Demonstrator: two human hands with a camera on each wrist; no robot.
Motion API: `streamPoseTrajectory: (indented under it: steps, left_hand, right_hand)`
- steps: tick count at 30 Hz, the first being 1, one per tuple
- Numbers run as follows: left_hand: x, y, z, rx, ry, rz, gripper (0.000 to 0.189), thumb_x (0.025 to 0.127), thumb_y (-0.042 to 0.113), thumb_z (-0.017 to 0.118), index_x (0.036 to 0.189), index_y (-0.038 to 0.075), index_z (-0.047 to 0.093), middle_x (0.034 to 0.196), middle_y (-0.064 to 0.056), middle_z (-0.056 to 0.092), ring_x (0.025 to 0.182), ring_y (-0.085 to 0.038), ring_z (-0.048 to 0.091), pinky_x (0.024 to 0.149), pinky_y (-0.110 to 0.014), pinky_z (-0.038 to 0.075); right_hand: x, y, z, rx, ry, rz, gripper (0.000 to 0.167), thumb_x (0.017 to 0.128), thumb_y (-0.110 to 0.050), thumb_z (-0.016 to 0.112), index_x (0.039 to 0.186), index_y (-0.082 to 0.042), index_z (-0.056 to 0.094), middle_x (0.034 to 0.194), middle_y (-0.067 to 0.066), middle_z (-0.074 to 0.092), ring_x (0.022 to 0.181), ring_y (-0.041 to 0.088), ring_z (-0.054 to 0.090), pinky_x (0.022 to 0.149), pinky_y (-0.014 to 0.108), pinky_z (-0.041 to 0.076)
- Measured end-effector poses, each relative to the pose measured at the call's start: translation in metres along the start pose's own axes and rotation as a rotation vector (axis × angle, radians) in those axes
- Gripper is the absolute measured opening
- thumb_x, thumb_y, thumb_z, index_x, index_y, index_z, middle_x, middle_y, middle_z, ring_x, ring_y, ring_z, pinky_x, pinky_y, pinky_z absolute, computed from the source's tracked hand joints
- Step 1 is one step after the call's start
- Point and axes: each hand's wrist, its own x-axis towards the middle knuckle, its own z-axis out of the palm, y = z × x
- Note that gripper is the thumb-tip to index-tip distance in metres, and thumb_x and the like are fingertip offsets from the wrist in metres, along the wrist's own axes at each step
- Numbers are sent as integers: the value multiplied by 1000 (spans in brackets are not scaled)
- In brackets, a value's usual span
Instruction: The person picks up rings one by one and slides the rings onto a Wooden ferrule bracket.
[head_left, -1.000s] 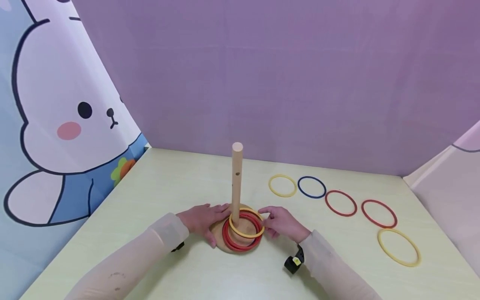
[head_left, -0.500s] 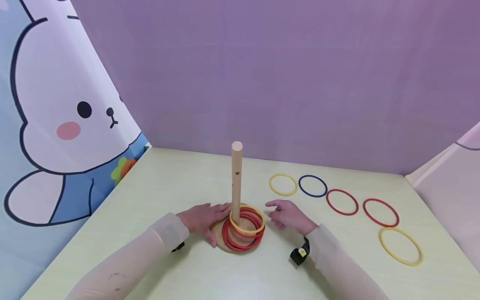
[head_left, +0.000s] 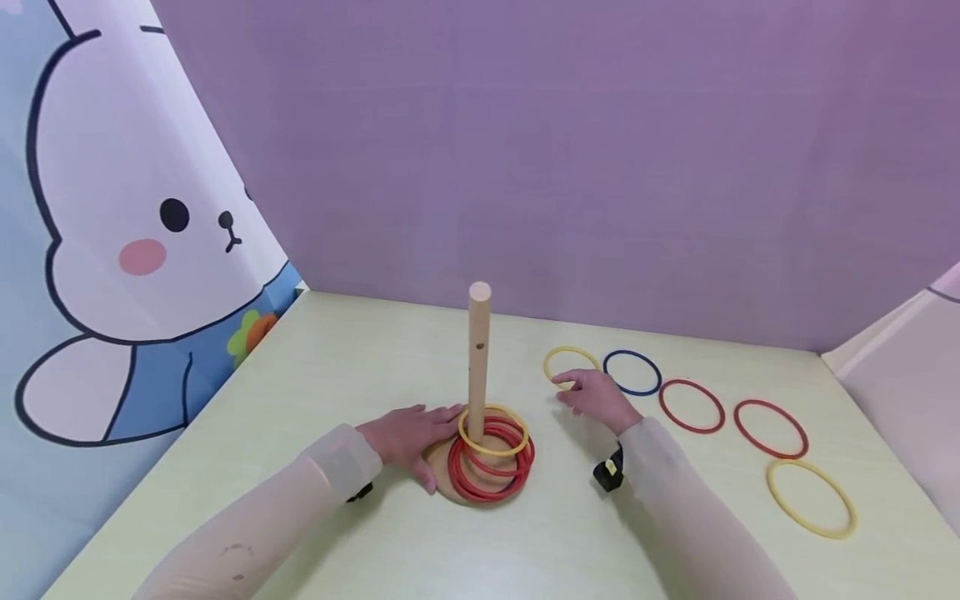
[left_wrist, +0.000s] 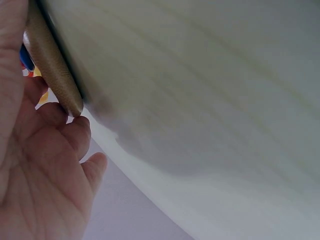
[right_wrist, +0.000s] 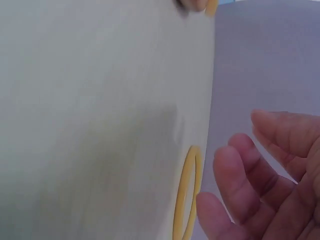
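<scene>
My left hand (head_left: pixel 408 437) holds the left edge of a round wooden base (head_left: pixel 442 482) that carries an upright peg (head_left: pixel 478 358). In the left wrist view, the fingers (left_wrist: pixel 77 135) bend at the rim of the base (left_wrist: pixel 52 65). Several red rings (head_left: pixel 480 493) lie loosely stacked around the peg, a yellow ring (head_left: pixel 527 429) on top. Between them a little blue shows. My right hand (head_left: pixel 600 396) is over the table by another yellow ring (head_left: pixel 573 348), partly covering it in the head view. Its fingers are loosely bent, apart from that ring (right_wrist: pixel 182 200) in the right wrist view.
To the right of that ring lie a blue ring (head_left: pixel 632 352), a red ring (head_left: pixel 692 430), a second red ring (head_left: pixel 772 403) and a yellow ring (head_left: pixel 810 527) on the pale table (head_left: pixel 360 333). A purple cloth (head_left: pixel 562 167) hangs behind the table.
My right hand has let go of the yellow ring at the peg and moved away, right and back, to the loose yellow ring. My left hand has stayed on the base.
</scene>
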Motion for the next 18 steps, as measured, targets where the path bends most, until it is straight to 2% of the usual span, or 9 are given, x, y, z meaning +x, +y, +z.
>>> streamPoseTrajectory:
  steps: [3, 9, 18]
  left_hand:
    - [0, 0, 0, -5, -4, -5, 106, 66, 49, 82, 150, 9, 31, 157, -9, 24, 137, -32, 34, 112, -49, 25]
    - [2, 2, 0, 5, -14, -14, 106, 66, 48, 82, 151, 10, 31, 157, -8, 23, 137, -31, 34, 113, -48, 24]
    - [1, 1, -1, 14, -16, -12, 106, 66, 47, 83, 150, 8, 31, 157, -9, 23, 138, -31, 33, 113, -47, 24]
  right_hand:
    - [3, -2, -3, -62, 1, -3, 30, 90, -10, 65, 119, -1, 66, 82, 8, 67, 64, 17, 57, 60, 28, 45]
    - [8, 2, -6, -191, 28, -66, 28, 87, -6, 66, 115, 0, 68, 86, 7, 65, 73, 18, 54, 62, 30, 44]
    - [17, 4, -7, -226, 1, -22, 31, 85, -4, 65, 116, -1, 68, 94, 11, 66, 82, 22, 55, 68, 33, 46]
